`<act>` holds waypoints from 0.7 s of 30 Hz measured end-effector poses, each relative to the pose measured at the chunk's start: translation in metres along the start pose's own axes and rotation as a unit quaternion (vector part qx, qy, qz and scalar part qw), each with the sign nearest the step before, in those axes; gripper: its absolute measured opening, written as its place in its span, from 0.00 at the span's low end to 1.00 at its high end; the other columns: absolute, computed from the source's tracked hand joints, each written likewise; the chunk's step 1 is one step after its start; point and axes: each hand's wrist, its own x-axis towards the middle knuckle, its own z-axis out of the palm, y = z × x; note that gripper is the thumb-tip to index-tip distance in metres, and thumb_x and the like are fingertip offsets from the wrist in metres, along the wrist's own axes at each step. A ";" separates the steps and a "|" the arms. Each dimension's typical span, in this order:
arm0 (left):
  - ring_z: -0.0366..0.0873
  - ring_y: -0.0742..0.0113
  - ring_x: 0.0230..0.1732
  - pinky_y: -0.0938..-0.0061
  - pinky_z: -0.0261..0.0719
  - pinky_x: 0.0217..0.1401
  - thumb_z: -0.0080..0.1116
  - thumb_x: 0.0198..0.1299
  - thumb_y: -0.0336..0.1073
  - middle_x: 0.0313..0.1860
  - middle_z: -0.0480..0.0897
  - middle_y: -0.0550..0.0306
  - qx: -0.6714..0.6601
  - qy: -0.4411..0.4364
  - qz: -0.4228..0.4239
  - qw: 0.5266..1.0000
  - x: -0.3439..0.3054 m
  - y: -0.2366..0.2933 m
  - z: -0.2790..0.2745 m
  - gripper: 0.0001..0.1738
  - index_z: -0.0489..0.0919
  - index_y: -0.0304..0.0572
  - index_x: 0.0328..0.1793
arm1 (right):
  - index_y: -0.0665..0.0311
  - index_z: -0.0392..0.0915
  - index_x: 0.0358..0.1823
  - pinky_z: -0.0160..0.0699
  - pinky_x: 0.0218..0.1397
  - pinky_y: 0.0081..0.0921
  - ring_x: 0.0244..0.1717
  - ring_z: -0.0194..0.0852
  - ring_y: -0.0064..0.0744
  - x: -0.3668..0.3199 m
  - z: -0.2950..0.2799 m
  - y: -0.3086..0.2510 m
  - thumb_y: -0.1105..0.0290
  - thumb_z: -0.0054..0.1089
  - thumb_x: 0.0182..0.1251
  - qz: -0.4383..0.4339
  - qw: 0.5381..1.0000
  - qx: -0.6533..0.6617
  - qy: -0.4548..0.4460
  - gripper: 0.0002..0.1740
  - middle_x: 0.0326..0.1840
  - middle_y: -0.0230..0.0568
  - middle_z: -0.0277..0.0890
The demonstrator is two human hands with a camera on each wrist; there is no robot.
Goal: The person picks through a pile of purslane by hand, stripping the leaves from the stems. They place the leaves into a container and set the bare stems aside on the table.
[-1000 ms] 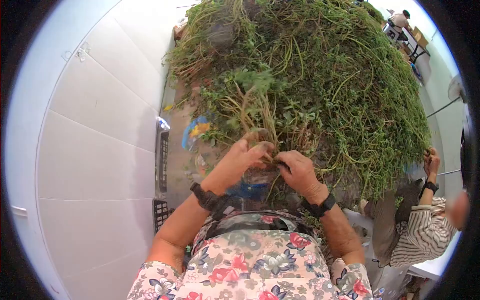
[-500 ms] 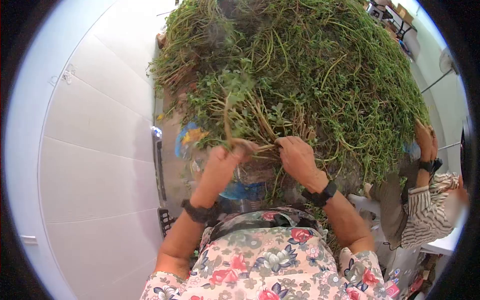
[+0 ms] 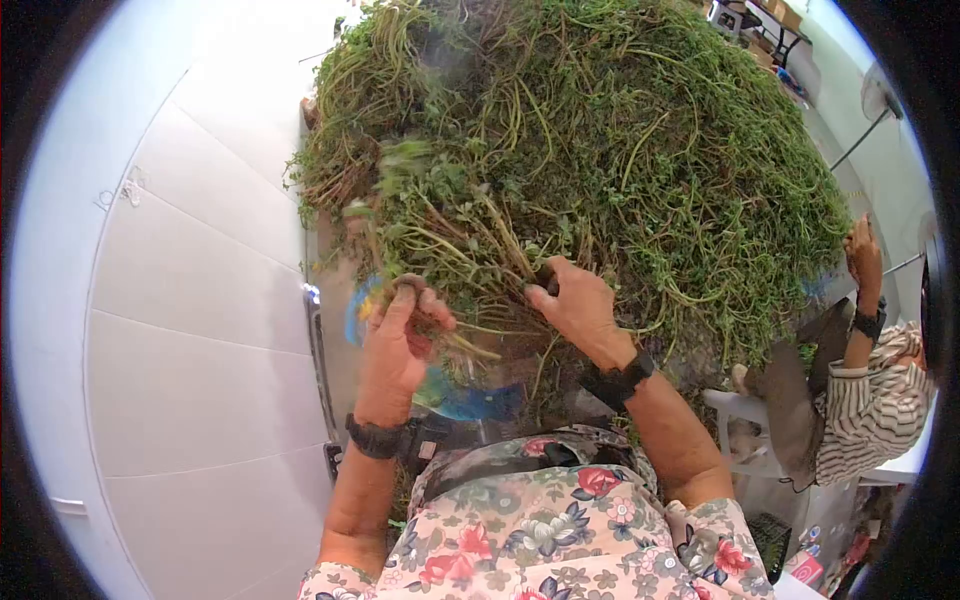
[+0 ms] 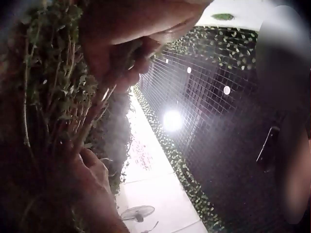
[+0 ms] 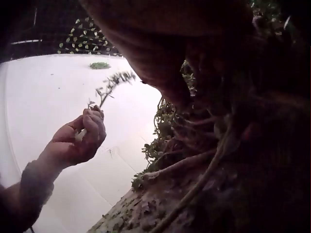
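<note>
My left hand (image 3: 398, 335) pinches a leafy green stem, raised at the left of the plant heap in the head view. The right wrist view shows this stem (image 5: 109, 89) standing up from the curled fingers against a white wall. To its right, my right hand (image 3: 580, 308) grips a few brownish stems (image 3: 508, 238) at the near edge of the heap, thumb and fingers closed on them. Leafy plants (image 3: 640, 160) with long green stems lie tangled in a big mound before me. Cut stem ends (image 3: 470, 345) lie between the two hands.
Blue plastic (image 3: 470, 398) lies on the table near my waist. A white wall (image 3: 200, 350) runs along the left. At the right edge, another person's hand (image 3: 864, 255) is beside the heap, above a striped sleeve (image 3: 870, 430). A fan (image 3: 877, 92) stands behind.
My left hand has moved left, away from the right hand, with a stem in its fingers. The right hand stays at the stems. The other person's hand has shifted slightly.
</note>
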 end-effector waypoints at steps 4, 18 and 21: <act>0.72 0.67 0.30 0.70 0.74 0.33 0.51 0.63 0.36 0.30 0.73 0.60 -0.041 0.003 -0.066 0.997 0.000 -0.010 -0.010 0.08 0.73 0.42 0.45 | 0.63 0.75 0.43 0.71 0.39 0.44 0.39 0.75 0.51 0.002 0.009 0.004 0.53 0.59 0.52 -0.058 0.998 -0.008 0.014 0.23 0.36 0.48 0.77; 0.74 0.71 0.33 0.76 0.73 0.31 0.47 0.64 0.34 0.50 0.78 0.56 0.062 -0.051 -0.172 0.982 0.029 -0.033 0.028 0.15 0.71 0.39 0.55 | 0.63 0.74 0.44 0.73 0.43 0.38 0.41 0.73 0.51 -0.009 -0.010 0.027 0.67 0.55 0.53 -0.157 0.970 0.176 -0.066 0.16 0.40 0.48 0.75; 0.73 0.74 0.31 0.80 0.70 0.27 0.47 0.64 0.36 0.49 0.78 0.58 0.067 -0.052 -0.165 0.983 0.037 -0.035 0.028 0.14 0.72 0.40 0.54 | 0.62 0.73 0.47 0.73 0.43 0.35 0.41 0.74 0.47 -0.013 -0.008 0.030 0.72 0.60 0.51 -0.220 0.967 0.127 -0.037 0.18 0.38 0.47 0.73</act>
